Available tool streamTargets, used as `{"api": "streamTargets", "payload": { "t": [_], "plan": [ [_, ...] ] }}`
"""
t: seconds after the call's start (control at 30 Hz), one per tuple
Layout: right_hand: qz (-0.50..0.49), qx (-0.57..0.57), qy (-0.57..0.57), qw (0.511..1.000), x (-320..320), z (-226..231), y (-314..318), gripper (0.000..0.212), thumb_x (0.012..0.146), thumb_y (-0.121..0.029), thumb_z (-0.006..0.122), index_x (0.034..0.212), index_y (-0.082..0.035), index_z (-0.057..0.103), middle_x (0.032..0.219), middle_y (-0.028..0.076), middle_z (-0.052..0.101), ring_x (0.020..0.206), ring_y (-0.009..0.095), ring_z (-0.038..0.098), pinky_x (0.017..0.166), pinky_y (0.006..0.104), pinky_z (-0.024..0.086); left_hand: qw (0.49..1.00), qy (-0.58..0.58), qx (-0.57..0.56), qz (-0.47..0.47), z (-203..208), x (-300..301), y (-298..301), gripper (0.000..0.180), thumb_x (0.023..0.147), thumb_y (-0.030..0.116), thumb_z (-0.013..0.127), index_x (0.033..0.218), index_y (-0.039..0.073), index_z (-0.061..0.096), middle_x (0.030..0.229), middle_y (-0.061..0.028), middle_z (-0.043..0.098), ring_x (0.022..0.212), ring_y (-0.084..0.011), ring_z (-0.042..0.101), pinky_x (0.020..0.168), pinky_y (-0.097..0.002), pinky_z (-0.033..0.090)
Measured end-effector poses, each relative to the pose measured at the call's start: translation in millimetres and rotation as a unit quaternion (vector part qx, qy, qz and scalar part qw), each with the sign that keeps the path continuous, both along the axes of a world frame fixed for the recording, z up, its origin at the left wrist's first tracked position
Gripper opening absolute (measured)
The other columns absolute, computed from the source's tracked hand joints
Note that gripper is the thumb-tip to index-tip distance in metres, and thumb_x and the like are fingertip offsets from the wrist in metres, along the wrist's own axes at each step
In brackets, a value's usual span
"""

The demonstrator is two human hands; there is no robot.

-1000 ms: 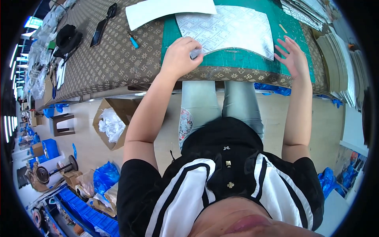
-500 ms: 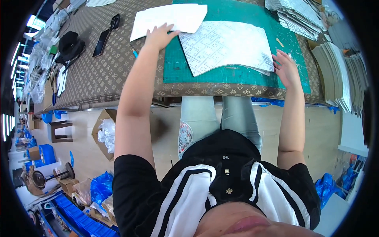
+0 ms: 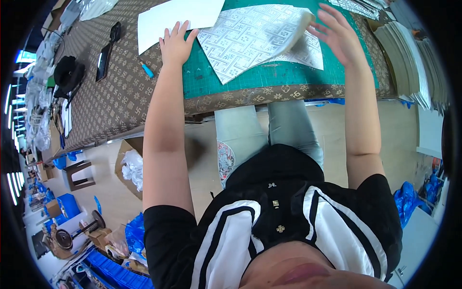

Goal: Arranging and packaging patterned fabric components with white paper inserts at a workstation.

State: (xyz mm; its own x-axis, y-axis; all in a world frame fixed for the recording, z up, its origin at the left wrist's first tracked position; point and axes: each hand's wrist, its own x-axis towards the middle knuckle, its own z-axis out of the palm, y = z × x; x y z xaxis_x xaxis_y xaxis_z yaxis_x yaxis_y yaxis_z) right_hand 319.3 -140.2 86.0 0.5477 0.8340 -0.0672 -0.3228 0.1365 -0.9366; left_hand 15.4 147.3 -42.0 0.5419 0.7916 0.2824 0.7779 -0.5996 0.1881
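Note:
My left hand (image 3: 177, 44) lies with fingers spread on the lower edge of a plain white sheet (image 3: 180, 13), at the far left of the green cutting mat (image 3: 202, 85). Beside it is a white sheet with a silver-grey geometric pattern (image 3: 245, 38). My right hand (image 3: 338, 36) grips the raised right edge of this patterned sheet, which bends up and curls over. Under it another patterned sheet (image 3: 308, 54) shows, lying flat on the mat. The raised fingers hide part of the grip.
A blue-handled tool (image 3: 147, 70) rests on the brown patterned tablecloth (image 3: 126, 91). Further left are a phone (image 3: 102, 62) and a black cap (image 3: 69, 73). Stacks of sheets (image 3: 404, 62) stand at the right. On the floor sits a cardboard box (image 3: 126, 161) with white plastic.
My right hand has moved up from beside the patterned sheets and lifted the top one's right edge, uncovering the sheet below. My left hand remains spread on the white sheet.

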Motion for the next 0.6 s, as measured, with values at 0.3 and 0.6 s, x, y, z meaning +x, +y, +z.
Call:
{"api": "streamTargets", "payload": {
  "t": [0.3, 0.6],
  "plan": [
    [0.175, 0.003, -0.710, 0.682, -26, -40, 35, 0.044, 0.089, -0.008, 0.074, 0.133, -0.009, 0.066, 0.152, 0.010, 0.053, 0.149, 0.030, 0.038, 0.121, 0.0449, 0.039, 1.000, 0.002, -0.010, 0.004, 4, 1, 0, 0.068, 0.100, 0.070, 0.042, 0.156, 0.033, 0.044, 0.166, -0.0048, 0.036, 0.154, -0.0413, 0.026, 0.125, -0.0611, 0.016],
    [0.276, -0.118, -0.620, 0.725, -28, -40, 48, 0.037, 0.085, -0.004, 0.074, 0.121, -0.011, 0.075, 0.157, 0.005, 0.050, 0.155, 0.032, 0.026, 0.125, 0.0426, 0.033, 1.000, 0.008, -0.018, 0.004, 5, 0, 1, 0.068, 0.100, 0.070, 0.042, 0.157, 0.033, 0.042, 0.166, -0.0054, 0.035, 0.153, -0.0429, 0.027, 0.123, -0.0640, 0.016]
  ]
}}
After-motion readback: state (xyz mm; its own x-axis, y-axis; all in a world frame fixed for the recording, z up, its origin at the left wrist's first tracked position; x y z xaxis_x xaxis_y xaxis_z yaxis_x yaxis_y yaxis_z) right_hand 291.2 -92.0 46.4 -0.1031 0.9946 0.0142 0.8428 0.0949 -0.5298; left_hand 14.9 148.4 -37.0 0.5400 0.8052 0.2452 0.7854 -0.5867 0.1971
